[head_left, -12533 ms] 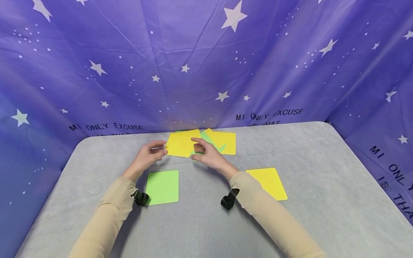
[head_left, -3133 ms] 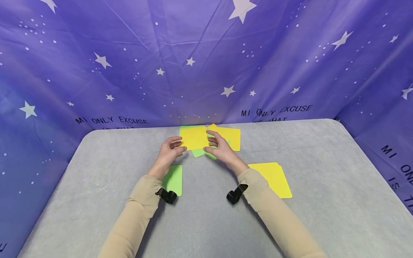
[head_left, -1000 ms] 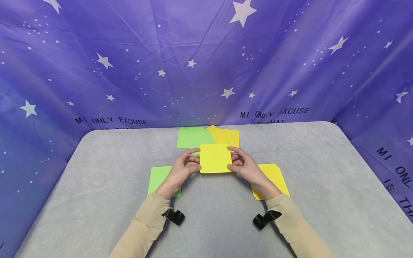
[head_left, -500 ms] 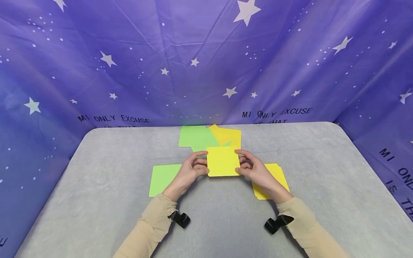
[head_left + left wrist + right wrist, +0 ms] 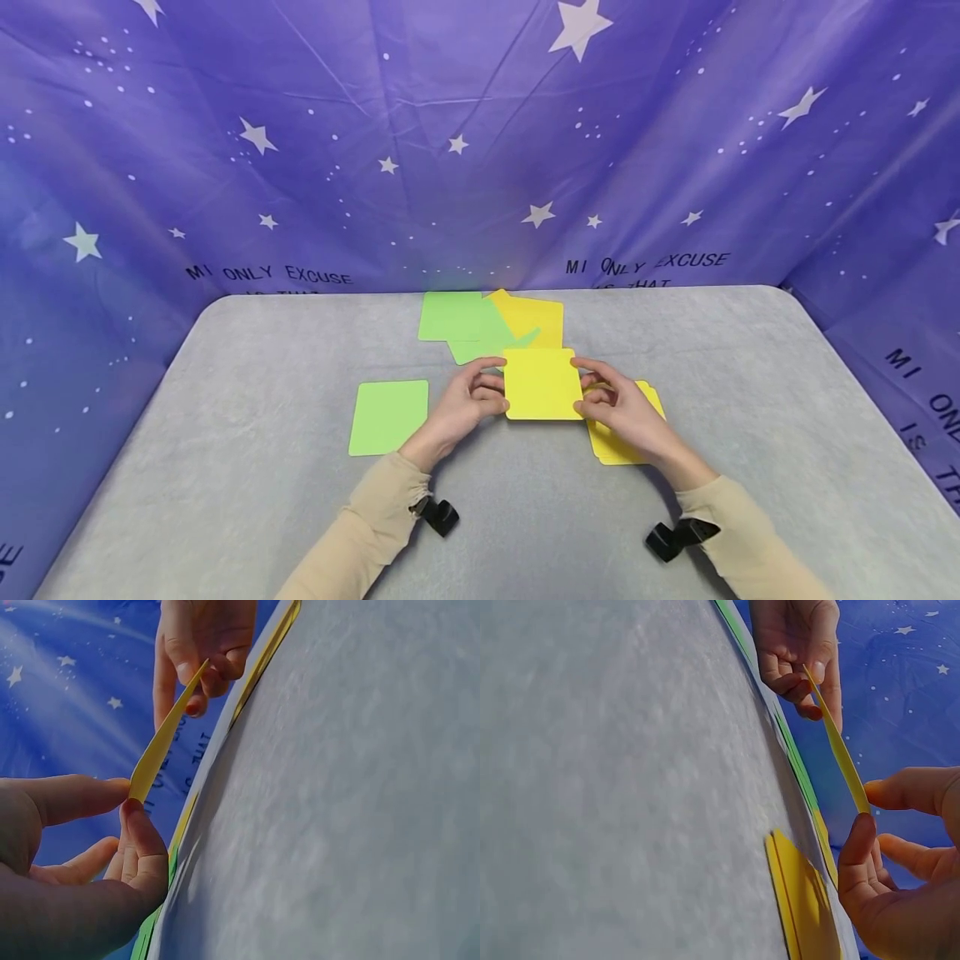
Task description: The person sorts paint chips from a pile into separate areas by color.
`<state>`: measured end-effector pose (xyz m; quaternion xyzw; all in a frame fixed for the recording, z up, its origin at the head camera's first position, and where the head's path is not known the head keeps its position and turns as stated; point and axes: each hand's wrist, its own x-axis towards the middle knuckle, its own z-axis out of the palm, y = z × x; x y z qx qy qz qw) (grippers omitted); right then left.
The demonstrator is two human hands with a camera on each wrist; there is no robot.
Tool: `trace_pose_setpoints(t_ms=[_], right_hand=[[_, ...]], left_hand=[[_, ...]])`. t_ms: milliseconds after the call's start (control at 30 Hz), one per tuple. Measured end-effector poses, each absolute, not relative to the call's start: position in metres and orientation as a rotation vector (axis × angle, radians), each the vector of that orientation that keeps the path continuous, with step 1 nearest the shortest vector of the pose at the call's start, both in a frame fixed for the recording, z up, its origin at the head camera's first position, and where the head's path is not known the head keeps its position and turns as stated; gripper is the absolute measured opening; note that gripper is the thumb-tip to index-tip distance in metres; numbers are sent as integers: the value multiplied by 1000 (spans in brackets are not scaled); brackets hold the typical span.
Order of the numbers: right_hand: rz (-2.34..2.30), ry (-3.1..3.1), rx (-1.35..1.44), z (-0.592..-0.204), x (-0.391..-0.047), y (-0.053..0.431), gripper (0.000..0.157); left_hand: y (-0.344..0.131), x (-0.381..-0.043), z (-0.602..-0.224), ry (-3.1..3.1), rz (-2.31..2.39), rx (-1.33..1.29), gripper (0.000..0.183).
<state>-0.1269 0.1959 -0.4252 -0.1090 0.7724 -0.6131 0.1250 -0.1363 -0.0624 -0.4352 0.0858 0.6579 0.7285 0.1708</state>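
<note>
Both hands hold a square yellow card point(image 5: 543, 383) between them, raised off the table. My left hand point(image 5: 468, 404) pinches its left edge between thumb and fingers, and my right hand point(image 5: 618, 408) does the same at the right edge. Both wrist views show the yellow card point(image 5: 157, 754) edge-on, slightly bent. Under the right hand lies a small stack of yellow cards point(image 5: 622, 450), offset at the edges and partly covered by the hand. A light green square card point(image 5: 389, 418) lies left of the left hand.
At the table's back edge is a loose, overlapping pile with green cards point(image 5: 450, 316) on the left and yellow cards point(image 5: 537, 318) on the right. The grey table point(image 5: 225, 467) meets a purple star-printed curtain point(image 5: 420, 100) at the back and sides.
The yellow card has come off the back pile, nearer the body, then moved right toward the yellow stack, both hands gripping it. Earlier, that stack went from one visible card to more.
</note>
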Motion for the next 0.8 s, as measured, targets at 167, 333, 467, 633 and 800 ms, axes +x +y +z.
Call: trace_pose_setpoints(t_ms=[167, 333, 467, 633, 800], right_hand=[[-1780, 2302, -336, -422, -120, 209, 59], [-1731, 2375, -315, -419, -112, 221, 57], [-1703, 2430, -296, -417, -107, 231, 55], [-1670, 2487, -298, -419, -102, 243, 52], [-1612, 2548, -306, -419, -96, 252, 51]], left_hand=[[-49, -133, -435, 1856, 2056, 261, 59], [-33, -131, -436, 1862, 2049, 291, 58], [-21, -128, -438, 1879, 2038, 320, 57], [-8, -125, -437, 1902, 2016, 339, 57], [3, -123, -436, 1944, 1975, 333, 56]])
